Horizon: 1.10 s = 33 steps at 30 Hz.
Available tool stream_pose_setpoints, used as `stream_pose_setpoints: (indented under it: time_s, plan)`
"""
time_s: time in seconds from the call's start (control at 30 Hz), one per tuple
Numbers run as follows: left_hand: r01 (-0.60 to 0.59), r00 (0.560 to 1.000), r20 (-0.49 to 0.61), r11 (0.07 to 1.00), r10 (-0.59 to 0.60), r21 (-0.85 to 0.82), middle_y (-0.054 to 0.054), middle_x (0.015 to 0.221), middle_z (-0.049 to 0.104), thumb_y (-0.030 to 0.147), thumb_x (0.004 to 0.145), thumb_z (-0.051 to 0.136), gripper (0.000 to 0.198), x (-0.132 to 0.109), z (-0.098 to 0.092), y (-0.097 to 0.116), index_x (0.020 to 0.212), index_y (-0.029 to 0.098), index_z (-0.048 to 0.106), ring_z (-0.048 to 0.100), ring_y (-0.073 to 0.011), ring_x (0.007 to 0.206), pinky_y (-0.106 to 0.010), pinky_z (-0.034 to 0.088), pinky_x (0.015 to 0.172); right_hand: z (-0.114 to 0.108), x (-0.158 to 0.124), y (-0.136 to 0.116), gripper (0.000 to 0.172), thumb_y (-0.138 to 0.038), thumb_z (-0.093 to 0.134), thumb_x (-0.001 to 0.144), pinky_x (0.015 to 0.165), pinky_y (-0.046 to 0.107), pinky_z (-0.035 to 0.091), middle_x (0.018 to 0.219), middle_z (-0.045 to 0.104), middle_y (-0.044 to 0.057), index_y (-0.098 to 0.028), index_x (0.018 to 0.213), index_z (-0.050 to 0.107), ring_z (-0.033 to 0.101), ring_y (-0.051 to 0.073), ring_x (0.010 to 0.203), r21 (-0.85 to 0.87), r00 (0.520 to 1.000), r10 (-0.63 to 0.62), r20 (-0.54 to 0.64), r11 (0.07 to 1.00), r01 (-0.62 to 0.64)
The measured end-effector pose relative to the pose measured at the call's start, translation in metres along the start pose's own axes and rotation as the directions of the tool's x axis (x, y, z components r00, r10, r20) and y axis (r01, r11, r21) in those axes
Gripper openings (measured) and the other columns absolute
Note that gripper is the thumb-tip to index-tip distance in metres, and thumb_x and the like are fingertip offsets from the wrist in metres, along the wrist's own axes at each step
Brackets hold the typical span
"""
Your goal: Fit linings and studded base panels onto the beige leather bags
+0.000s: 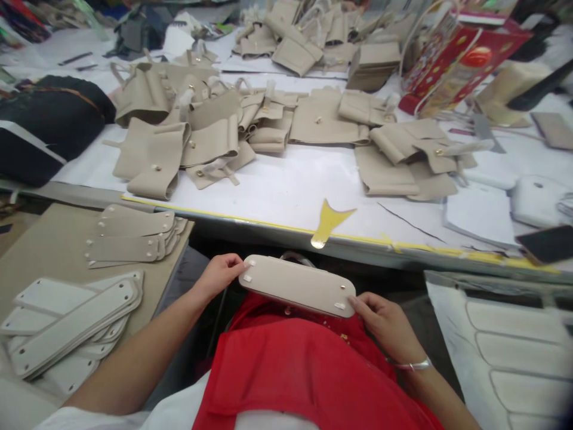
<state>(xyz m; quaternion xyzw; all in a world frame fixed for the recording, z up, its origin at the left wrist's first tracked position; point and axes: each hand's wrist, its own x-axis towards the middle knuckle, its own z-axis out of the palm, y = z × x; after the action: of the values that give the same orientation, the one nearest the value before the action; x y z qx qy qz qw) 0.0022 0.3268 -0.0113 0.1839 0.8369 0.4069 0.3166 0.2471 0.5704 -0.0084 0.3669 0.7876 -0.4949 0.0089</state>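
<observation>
A long beige bag base panel (295, 283) with rounded ends is held just above my lap, its flat face turned up. White tabs sit near its corners, and a bare metal stud shows at the upper right one. My left hand (222, 275) pinches the left end between thumb and fingers. At the opposite end, my right hand (380, 316) is closed on the lower right edge. A curved strap (296, 258) shows behind the panel; whether it is joined to it is hidden. A few small gold bits (344, 338) lie on my red apron (295, 370).
Beige bag pieces (320, 116) are heaped across the white table (308, 185). A yellow forked card (330, 221) lies at its front edge. Stacked panels (76, 328) fill the left board; pale padded pieces (519, 352) lie at right. A phone (547, 243) rests near the table edge.
</observation>
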Motion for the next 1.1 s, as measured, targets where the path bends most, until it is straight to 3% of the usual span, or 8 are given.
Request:
stream_pose_setpoints:
  time_s: [0.1, 0.2, 0.27, 0.33, 0.47, 0.6, 0.73, 1.1]
  plan:
    - [-0.039, 0.999, -0.015, 0.976, 0.043, 0.214, 0.002, 0.058, 0.053, 0.051, 0.073, 0.053, 0.037, -0.001, -0.002, 0.0, 0.062, 0.015, 0.056, 0.044, -0.011, 0.056, -0.021, 0.031, 0.051, 0.0, 0.001, 0.002, 0.037, -0.048, 0.052, 0.078, 0.05, 0.022, 0.034, 0.057, 0.055, 0.0, -0.016, 0.06, 0.057, 0.046, 0.012, 0.054, -0.014, 0.999, -0.042, -0.008, 0.999, 0.041]
    - [-0.07, 0.996, -0.017, 0.86, 0.091, 0.506, 0.0, 0.061, 0.055, 0.055, 0.074, 0.05, 0.039, 0.0, -0.006, 0.001, 0.067, 0.017, 0.058, 0.049, -0.0144, 0.058, -0.024, 0.033, 0.053, -0.001, 0.003, 0.009, 0.036, -0.045, 0.052, 0.078, 0.05, 0.021, 0.032, 0.057, 0.055, 0.0, -0.016, 0.059, 0.056, 0.045, 0.011, 0.054, -0.046, 0.998, -0.064, -0.021, 0.997, 0.063]
    - [-0.142, 0.972, -0.047, 0.733, 0.231, 0.666, -0.004, 0.072, 0.058, 0.053, 0.075, 0.051, 0.037, 0.0, -0.004, 0.007, 0.078, 0.017, 0.059, 0.053, -0.0189, 0.067, -0.028, 0.038, 0.06, -0.001, 0.004, 0.013, 0.034, -0.043, 0.053, 0.078, 0.049, 0.02, 0.03, 0.057, 0.055, -0.001, -0.015, 0.058, 0.057, 0.045, 0.01, 0.053, -0.081, 0.997, -0.063, -0.033, 0.995, 0.06]
    - [-0.262, 0.904, -0.033, 0.612, 0.426, 0.746, -0.009, 0.087, 0.06, 0.043, 0.077, 0.05, 0.032, -0.002, 0.007, 0.021, 0.091, 0.016, 0.058, 0.055, -0.0241, 0.083, -0.033, 0.041, 0.074, -0.002, 0.004, 0.016, 0.033, -0.042, 0.054, 0.078, 0.049, 0.02, 0.029, 0.057, 0.056, -0.001, -0.015, 0.059, 0.058, 0.045, 0.009, 0.053, -0.1, 0.997, -0.063, -0.039, 0.993, 0.059]
    - [-0.616, 0.726, 0.213, 0.481, 0.654, 0.624, -0.012, 0.115, 0.055, 0.03, 0.08, 0.048, 0.034, -0.008, 0.064, 0.058, 0.11, 0.016, 0.053, 0.048, -0.0252, 0.108, -0.039, 0.035, 0.096, -0.003, 0.003, 0.016, 0.031, -0.041, 0.054, 0.078, 0.05, 0.021, 0.029, 0.058, 0.058, 0.0, -0.015, 0.062, 0.061, 0.047, 0.009, 0.054, -0.106, 0.997, -0.068, -0.04, 0.992, 0.063]
    - [-0.797, 0.599, 0.478, 0.422, 0.642, 0.432, -0.017, 0.134, 0.042, 0.046, 0.069, 0.063, 0.075, -0.005, 0.13, 0.081, 0.13, 0.013, 0.036, 0.039, -0.0291, 0.122, -0.044, 0.031, 0.101, -0.005, 0.002, 0.016, 0.03, -0.04, 0.054, 0.078, 0.05, 0.021, 0.027, 0.059, 0.058, 0.0, -0.015, 0.062, 0.062, 0.046, 0.009, 0.053, -0.148, 0.995, -0.099, -0.034, 0.985, 0.093]
    - [-0.792, 0.61, 0.539, 0.415, 0.581, 0.448, -0.02, 0.124, 0.05, 0.046, 0.061, 0.07, 0.079, 0.0, 0.157, 0.086, 0.124, 0.009, 0.042, 0.046, -0.032, 0.113, -0.047, 0.034, 0.098, -0.008, 0.002, 0.015, 0.029, -0.038, 0.054, 0.079, 0.05, 0.022, 0.026, 0.06, 0.06, 0.0, -0.016, 0.061, 0.061, 0.046, 0.009, 0.053, -0.2, 0.991, -0.129, -0.027, 0.972, 0.121]
    - [-0.779, 0.627, 0.531, 0.444, 0.57, 0.443, -0.013, 0.107, 0.057, 0.045, 0.063, 0.066, 0.061, 0.002, 0.159, 0.095, 0.111, 0.013, 0.047, 0.053, -0.0282, 0.099, -0.04, 0.04, 0.088, -0.013, 0.003, 0.011, 0.03, -0.038, 0.053, 0.081, 0.05, 0.024, 0.023, 0.059, 0.061, 0.001, -0.017, 0.061, 0.06, 0.047, 0.01, 0.052, -0.289, 0.994, -0.108, 0.005, 0.951, 0.105]
